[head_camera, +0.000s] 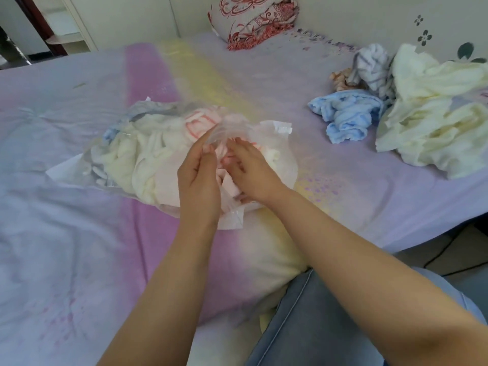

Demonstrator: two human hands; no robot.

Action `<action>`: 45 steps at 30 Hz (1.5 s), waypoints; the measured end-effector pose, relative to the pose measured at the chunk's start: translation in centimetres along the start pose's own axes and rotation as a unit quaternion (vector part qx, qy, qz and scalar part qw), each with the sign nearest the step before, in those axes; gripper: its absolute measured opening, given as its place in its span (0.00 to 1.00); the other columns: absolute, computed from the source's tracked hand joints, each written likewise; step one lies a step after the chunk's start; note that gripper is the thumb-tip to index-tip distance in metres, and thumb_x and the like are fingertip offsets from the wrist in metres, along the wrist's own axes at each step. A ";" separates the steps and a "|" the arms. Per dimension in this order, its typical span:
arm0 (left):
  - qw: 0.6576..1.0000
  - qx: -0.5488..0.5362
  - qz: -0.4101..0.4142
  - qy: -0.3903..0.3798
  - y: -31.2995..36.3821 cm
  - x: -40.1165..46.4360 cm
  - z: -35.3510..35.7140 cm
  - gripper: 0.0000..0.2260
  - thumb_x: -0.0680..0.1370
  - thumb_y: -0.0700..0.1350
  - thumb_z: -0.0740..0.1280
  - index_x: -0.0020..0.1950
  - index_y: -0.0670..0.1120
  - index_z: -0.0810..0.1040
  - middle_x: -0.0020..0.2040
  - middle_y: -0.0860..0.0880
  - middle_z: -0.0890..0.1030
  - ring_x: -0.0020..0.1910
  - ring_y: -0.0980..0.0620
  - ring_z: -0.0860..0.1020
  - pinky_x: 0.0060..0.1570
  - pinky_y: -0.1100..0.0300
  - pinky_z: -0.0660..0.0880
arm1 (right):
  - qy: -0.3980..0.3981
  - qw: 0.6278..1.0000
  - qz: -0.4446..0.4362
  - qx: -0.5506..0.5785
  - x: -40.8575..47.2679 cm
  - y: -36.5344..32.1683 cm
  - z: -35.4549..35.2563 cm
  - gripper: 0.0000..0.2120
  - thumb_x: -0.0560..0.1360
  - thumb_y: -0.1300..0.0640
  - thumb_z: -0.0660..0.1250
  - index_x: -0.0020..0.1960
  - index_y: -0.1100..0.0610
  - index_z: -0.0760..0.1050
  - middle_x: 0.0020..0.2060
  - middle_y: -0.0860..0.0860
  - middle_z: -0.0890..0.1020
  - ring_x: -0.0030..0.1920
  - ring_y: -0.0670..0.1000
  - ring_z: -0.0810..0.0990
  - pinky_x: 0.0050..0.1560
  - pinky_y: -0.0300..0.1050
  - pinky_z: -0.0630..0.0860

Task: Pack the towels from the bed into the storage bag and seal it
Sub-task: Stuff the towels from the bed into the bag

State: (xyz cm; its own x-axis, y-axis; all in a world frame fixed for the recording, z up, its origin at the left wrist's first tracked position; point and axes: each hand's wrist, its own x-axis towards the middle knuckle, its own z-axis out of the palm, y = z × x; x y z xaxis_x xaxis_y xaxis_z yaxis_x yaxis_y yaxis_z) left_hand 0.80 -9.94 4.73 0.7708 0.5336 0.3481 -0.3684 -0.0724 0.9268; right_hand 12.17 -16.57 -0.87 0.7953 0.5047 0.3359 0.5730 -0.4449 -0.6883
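At the near edge of the bed, a denim-clad knee presses against the sheet. Beyond it the left hand pinches the lip of the clear storage bag, while the right hand, fingers relaxed, pushes a pink towel into its mouth. Farther right lie a blue towel and cream towels; a patterned pillow sits at the wall.

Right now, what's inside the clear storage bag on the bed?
Through the storage bag show a cream towel, a pink towel and something blue. Both hands cover the mouth; anything underneath is hidden.
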 end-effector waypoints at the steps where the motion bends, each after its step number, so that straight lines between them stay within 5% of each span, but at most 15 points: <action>1: 1.000 -0.003 0.001 -0.006 -0.1 0.1 0.3 0.16 0.81 0.37 0.56 0.63 0.45 0.79 0.51 0.60 0.85 0.56 0.62 0.81 0.53 0.69 0.75 | 0.036 0.999 0.006 0.019 -1.3 0.6 -0.1 0.18 0.77 0.52 0.59 0.67 0.51 0.71 0.65 0.55 0.72 0.65 0.57 0.70 0.66 0.51 0.68; 5: 1.000 -0.010 -0.008 -0.008 -0.3 -0.3 1.0 0.18 0.78 0.42 0.58 0.65 0.44 0.79 0.60 0.51 0.83 0.63 0.55 0.79 0.64 0.59 0.73 | -0.118 0.982 0.084 0.121 -1.4 0.9 -0.8 0.20 0.82 0.51 0.52 0.73 0.51 0.64 0.69 0.58 0.71 0.67 0.58 0.72 0.67 0.56 0.69; 8: 1.000 -0.008 -0.018 -0.018 -0.5 -0.4 1.0 0.15 0.77 0.43 0.59 0.54 0.52 0.84 0.52 0.56 0.85 0.58 0.57 0.81 0.61 0.61 0.73 | -0.190 0.976 0.074 0.082 1.1 -0.8 -0.4 0.21 0.83 0.54 0.48 0.75 0.56 0.58 0.74 0.57 0.62 0.72 0.56 0.64 0.70 0.49 0.62; 10: 0.999 0.002 -0.029 -0.018 -0.7 -0.2 1.0 0.15 0.76 0.44 0.59 0.53 0.55 0.83 0.50 0.59 0.86 0.56 0.60 0.81 0.59 0.65 0.73 | -0.215 0.971 0.075 0.076 2.2 -1.3 -0.3 0.19 0.83 0.57 0.49 0.72 0.59 0.61 0.72 0.58 0.65 0.65 0.54 0.69 0.63 0.47 0.68; 12: 0.998 0.015 -0.053 -0.013 -1.0 0.2 1.3 0.17 0.76 0.47 0.59 0.60 0.50 0.82 0.58 0.53 0.84 0.63 0.55 0.79 0.66 0.58 0.73 | -0.213 0.970 0.067 0.091 1.9 -0.8 -0.9 0.15 0.81 0.58 0.53 0.65 0.57 0.69 0.63 0.57 0.75 0.53 0.49 0.74 0.53 0.42 0.70; 14: 0.998 0.024 -0.060 -0.020 -1.4 0.5 1.6 0.20 0.77 0.46 0.59 0.66 0.46 0.79 0.64 0.48 0.81 0.67 0.51 0.77 0.70 0.50 0.70 | -0.122 0.987 0.074 0.073 0.1 0.9 -1.7 0.12 0.78 0.52 0.58 0.56 0.50 0.76 0.53 0.52 0.82 0.47 0.47 0.78 0.49 0.43 0.73; 17: 0.999 0.005 -0.044 -0.014 -2.0 0.7 2.3 0.20 0.77 0.43 0.58 0.67 0.46 0.79 0.65 0.51 0.81 0.67 0.56 0.76 0.71 0.54 0.69 | 0.139 0.980 0.088 -0.116 -3.3 5.2 -3.2 0.11 0.75 0.46 0.59 0.43 0.50 0.76 0.35 0.51 0.83 0.38 0.56 0.81 0.36 0.45 0.71; 19: 0.999 -0.015 -0.039 0.001 -2.3 0.7 2.7 0.20 0.76 0.42 0.58 0.66 0.46 0.79 0.64 0.52 0.81 0.66 0.58 0.77 0.67 0.61 0.71 | 0.222 0.956 0.124 -0.144 -3.4 8.1 -5.5 0.09 0.76 0.49 0.59 0.44 0.52 0.74 0.40 0.53 0.82 0.42 0.58 0.80 0.37 0.46 0.71; 22: 0.999 -0.005 -0.037 0.008 -2.7 0.6 2.8 0.20 0.76 0.43 0.58 0.66 0.47 0.80 0.64 0.53 0.81 0.66 0.58 0.76 0.67 0.61 0.71 | 0.210 0.943 0.211 -0.152 -0.9 12.4 -9.5 0.17 0.74 0.56 0.60 0.63 0.49 0.71 0.71 0.56 0.63 0.57 0.61 0.76 0.50 0.50 0.73; 24: 0.999 0.007 -0.035 0.001 -2.8 0.5 2.8 0.20 0.77 0.43 0.58 0.66 0.48 0.80 0.64 0.54 0.81 0.66 0.58 0.76 0.68 0.60 0.70 | 0.130 0.939 0.267 -0.173 0.7 14.6 -11.1 0.28 0.75 0.58 0.60 0.72 0.43 0.60 0.76 0.58 0.40 0.62 0.62 0.74 0.56 0.51 0.72; 26: 0.999 0.018 -0.034 -0.001 -2.8 0.3 2.7 0.19 0.77 0.44 0.58 0.65 0.49 0.80 0.64 0.55 0.81 0.65 0.59 0.76 0.67 0.62 0.70 | 0.041 0.929 0.290 -0.227 2.3 16.5 -11.9 0.32 0.77 0.57 0.58 0.76 0.43 0.49 0.74 0.60 0.32 0.71 0.64 0.64 0.65 0.52 0.68; 29: 0.999 0.017 -0.032 -0.001 -3.0 0.3 2.6 0.18 0.78 0.44 0.58 0.64 0.50 0.80 0.63 0.55 0.82 0.64 0.59 0.77 0.65 0.65 0.72 | -0.065 0.891 0.305 -0.331 4.2 17.4 -13.1 0.32 0.79 0.54 0.58 0.77 0.57 0.47 0.76 0.62 0.47 0.75 0.64 0.53 0.73 0.55 0.56; 34: 0.999 0.005 -0.031 -0.005 -3.3 -0.1 2.4 0.19 0.78 0.42 0.57 0.66 0.48 0.80 0.62 0.56 0.82 0.65 0.60 0.77 0.66 0.63 0.71 | 0.040 0.896 0.251 -0.364 2.4 15.1 -13.3 0.14 0.78 0.61 0.57 0.62 0.62 0.72 0.60 0.61 0.74 0.59 0.62 0.75 0.56 0.55 0.73; 41: 0.999 0.007 -0.031 0.003 -3.5 0.0 2.2 0.19 0.79 0.43 0.57 0.66 0.46 0.79 0.63 0.53 0.82 0.65 0.56 0.77 0.70 0.52 0.70 | 0.042 0.959 0.099 -0.261 -5.5 3.8 -9.3 0.15 0.77 0.43 0.59 0.49 0.54 0.76 0.45 0.54 0.82 0.47 0.57 0.80 0.40 0.46 0.71; 45: 0.999 -0.005 -0.036 0.003 -3.2 0.0 2.2 0.18 0.78 0.42 0.58 0.63 0.47 0.81 0.62 0.51 0.83 0.65 0.53 0.78 0.70 0.49 0.70 | 0.054 0.992 0.019 -0.110 -7.5 1.0 -9.2 0.12 0.70 0.43 0.68 0.50 0.47 0.74 0.39 0.43 0.75 0.46 0.51 0.78 0.37 0.41 0.69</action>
State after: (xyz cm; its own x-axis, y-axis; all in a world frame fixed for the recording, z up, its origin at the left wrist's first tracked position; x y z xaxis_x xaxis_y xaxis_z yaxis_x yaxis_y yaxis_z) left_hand 3.14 -11.55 2.07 0.7925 0.5416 0.2804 -0.3174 -0.0263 0.9479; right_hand 8.60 -27.55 1.83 0.8266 0.4081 0.3875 0.5626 -0.6180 -0.5491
